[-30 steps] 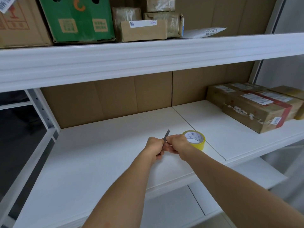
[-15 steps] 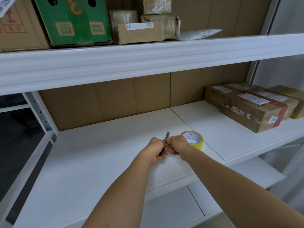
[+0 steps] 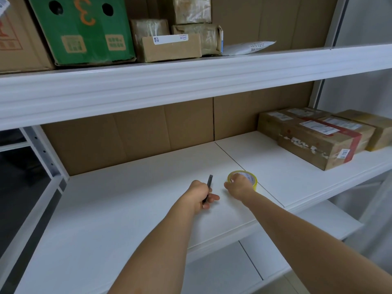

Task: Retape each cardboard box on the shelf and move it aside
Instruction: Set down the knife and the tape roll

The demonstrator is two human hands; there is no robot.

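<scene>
Left hand grips a slim dark cutter, blade end away from the body (presumably for safety); right hand curls over the yellow tape roll. Taped brown cardboard boxes sit well right of the roll.

Matt white shelf board, glossy yellow plastic tape roll, rough brown cardboard boxes

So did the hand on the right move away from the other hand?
Yes. The right hand went rightward onto the yellow tape roll, toward the shelf seam. The left hand holds the dark cutter.
</scene>
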